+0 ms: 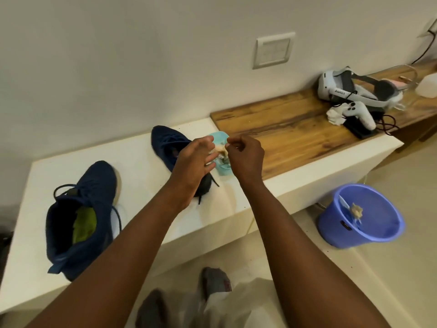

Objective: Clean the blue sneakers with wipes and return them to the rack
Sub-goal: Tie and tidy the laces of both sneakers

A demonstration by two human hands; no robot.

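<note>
Left hand (pixel 196 159) lies with fairly straight fingers on the light-blue soft wipes pack (pixel 221 138), pinning it. Right hand (pixel 246 157) pinches a crumpled whitish wipe (pixel 222 151) at the pack's opening. Risks: pack lifts with the pull if the left hand eases; wipe tears or drags a second sheet out. One navy-blue mesh sneaker (pixel 169 145) sits just beyond and under the left hand; its black lace (pixel 214 182) by the wrist could snag. Second navy-blue sneaker (pixel 82 209) is well left of that hand, on the same white surface (pixel 137 166). Purple plastic bucket (pixel 361 216) is on the floor down-right of the right hand, soiled wipe inside. White headset (pixel 343 88) and white controller (pixel 359 114) lie far right on the wooden board (pixel 283 129). Nothing looks to block the pull.
</note>
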